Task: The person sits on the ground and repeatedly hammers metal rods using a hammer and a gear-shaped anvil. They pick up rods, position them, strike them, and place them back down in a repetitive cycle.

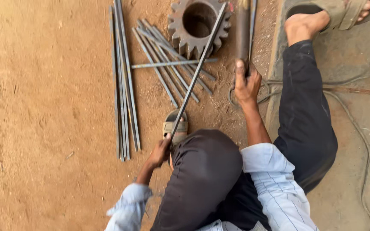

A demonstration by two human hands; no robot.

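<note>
bent knee (206, 171) nearest, left hand (161, 149) gripping rod (198, 68) across gear (198, 26), loose rods (125, 81) beside.

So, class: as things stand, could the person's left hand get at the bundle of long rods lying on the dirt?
Probably not at once: the left hand is gripping a long rod propped on the gear. The bundle lies unobstructed to its left.

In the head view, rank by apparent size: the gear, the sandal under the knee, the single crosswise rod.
1. Gear, clearly bulkiest.
2. Crosswise rod: longer than the sandal but very thin.
3. Sandal, partly hidden by the knee, so unsure against the rod.
</note>
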